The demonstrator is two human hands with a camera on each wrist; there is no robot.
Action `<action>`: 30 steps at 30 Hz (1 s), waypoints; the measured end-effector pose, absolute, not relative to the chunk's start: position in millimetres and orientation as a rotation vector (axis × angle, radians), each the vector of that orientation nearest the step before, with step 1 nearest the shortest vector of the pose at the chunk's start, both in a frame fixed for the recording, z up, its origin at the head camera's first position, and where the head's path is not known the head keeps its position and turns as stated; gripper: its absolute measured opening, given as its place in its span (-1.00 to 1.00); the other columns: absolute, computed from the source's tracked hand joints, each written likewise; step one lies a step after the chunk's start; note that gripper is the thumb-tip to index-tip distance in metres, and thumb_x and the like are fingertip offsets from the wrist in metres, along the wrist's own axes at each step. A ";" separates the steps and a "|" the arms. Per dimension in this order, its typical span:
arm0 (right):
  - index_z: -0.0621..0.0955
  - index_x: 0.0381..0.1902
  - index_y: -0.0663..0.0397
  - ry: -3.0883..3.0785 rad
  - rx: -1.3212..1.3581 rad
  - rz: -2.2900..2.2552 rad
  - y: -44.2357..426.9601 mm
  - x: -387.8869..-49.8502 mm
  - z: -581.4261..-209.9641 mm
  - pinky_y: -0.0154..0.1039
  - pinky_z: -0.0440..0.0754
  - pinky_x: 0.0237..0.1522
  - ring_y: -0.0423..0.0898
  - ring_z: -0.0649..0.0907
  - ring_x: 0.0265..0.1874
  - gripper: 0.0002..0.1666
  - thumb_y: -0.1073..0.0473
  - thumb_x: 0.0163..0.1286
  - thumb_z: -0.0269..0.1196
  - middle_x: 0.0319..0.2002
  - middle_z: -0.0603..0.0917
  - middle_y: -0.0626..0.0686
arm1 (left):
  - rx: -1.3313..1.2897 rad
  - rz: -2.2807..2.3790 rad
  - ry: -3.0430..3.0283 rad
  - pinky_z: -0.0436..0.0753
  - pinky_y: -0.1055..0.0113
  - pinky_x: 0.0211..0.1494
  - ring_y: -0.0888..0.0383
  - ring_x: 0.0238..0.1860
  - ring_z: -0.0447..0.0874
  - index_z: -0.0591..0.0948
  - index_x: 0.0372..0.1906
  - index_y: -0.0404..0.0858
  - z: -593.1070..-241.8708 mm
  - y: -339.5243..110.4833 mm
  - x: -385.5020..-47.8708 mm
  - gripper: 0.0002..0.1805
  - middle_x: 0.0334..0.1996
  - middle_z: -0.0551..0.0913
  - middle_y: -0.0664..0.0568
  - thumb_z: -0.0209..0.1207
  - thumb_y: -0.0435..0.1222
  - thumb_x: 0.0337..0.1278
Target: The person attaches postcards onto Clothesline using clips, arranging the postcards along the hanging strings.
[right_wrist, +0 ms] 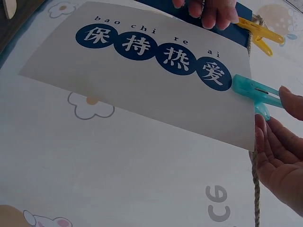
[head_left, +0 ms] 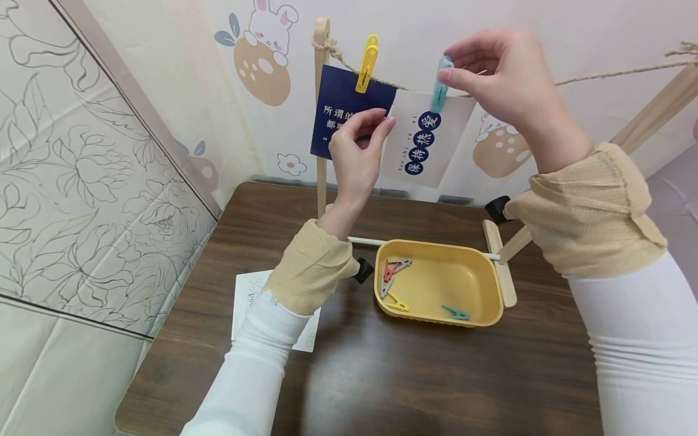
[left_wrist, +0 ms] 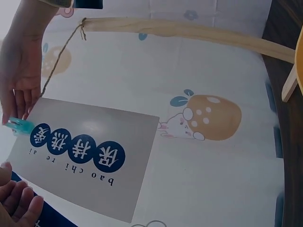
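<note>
A white card (head_left: 428, 142) with blue circles and white characters hangs from a twine line (head_left: 589, 77). At its top edge sits a light-blue clothespin (right_wrist: 253, 90), which my right hand (head_left: 507, 75) pinches between thumb and fingers. My left hand (head_left: 357, 148) is in front of the dark blue card (head_left: 326, 109), near the white card's left edge. Its fingers are loosely bent, with nothing visibly held between them. A yellow clothespin (head_left: 368, 63) fastens the blue card to the line. In the left wrist view the light-blue clothespin (left_wrist: 20, 125) shows beside the right hand's fingertips.
Wooden posts (head_left: 320, 121) carry the line. On the brown table (head_left: 436, 375) stands a yellow basin (head_left: 436, 284) with several clothespins (head_left: 389, 271) inside. A printed white card (head_left: 308, 336) lies partly under my left sleeve. Behind is a patterned curtain (head_left: 289, 136).
</note>
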State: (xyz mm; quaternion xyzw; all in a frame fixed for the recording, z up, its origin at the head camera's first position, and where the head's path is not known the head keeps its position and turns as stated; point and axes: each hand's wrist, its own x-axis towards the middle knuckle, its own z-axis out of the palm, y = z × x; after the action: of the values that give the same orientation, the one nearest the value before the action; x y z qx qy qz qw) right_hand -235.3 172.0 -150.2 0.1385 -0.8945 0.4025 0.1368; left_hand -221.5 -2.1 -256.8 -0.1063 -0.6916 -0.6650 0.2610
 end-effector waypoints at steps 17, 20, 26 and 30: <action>0.60 0.11 0.29 -2.501 0.465 1.133 174.4 -225.6 -161.3 -0.62 0.49 -0.17 -0.46 0.56 -0.35 -0.56 0.20 0.32 0.32 -0.35 0.57 -0.39 | -0.354 -1.797 -1.852 0.59 0.49 -0.24 -0.03 -0.19 0.66 0.62 -0.02 -0.49 -275.8 -5.1 -192.5 -0.75 -0.18 0.69 -0.28 0.18 -0.41 0.28; 0.60 0.14 0.26 -2.476 0.467 1.122 174.6 -223.4 -164.1 -0.61 0.52 -0.12 -0.46 0.57 -0.30 -0.55 0.19 0.33 0.31 -0.30 0.58 -0.37 | -0.364 -1.777 -1.859 0.58 0.50 -0.25 -0.05 -0.20 0.66 0.62 -0.02 -0.50 -279.1 -5.3 -187.0 -0.74 -0.20 0.69 -0.28 0.18 -0.41 0.28; 0.63 0.06 0.26 -2.353 0.464 1.159 175.2 -217.5 -172.5 -0.59 0.52 -0.13 -0.44 0.57 -0.28 -0.64 0.25 0.33 0.29 -0.32 0.58 -0.40 | -0.379 -1.744 -1.863 0.63 0.44 -0.25 -0.06 -0.19 0.67 0.61 -0.03 -0.51 -288.3 -7.4 -177.6 -0.74 -0.22 0.69 -0.29 0.19 -0.40 0.28; 0.70 -0.08 0.21 -2.201 0.483 1.175 177.2 -212.0 -180.7 -0.55 0.52 -0.18 -0.40 0.60 -0.31 -0.78 0.29 0.32 0.27 -0.33 0.60 -0.43 | -0.366 -1.747 -1.850 0.70 0.24 -0.23 -0.09 -0.20 0.67 0.62 -0.05 -0.52 -297.4 -9.3 -173.8 -0.76 -0.23 0.69 -0.30 0.18 -0.43 0.27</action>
State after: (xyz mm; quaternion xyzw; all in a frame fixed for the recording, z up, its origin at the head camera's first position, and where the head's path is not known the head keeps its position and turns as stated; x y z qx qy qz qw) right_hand -212.0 177.2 -180.7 0.1816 -0.8275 0.4416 0.2955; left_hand -173.8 -9.3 -297.4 -0.1367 -0.6907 -0.6520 0.2815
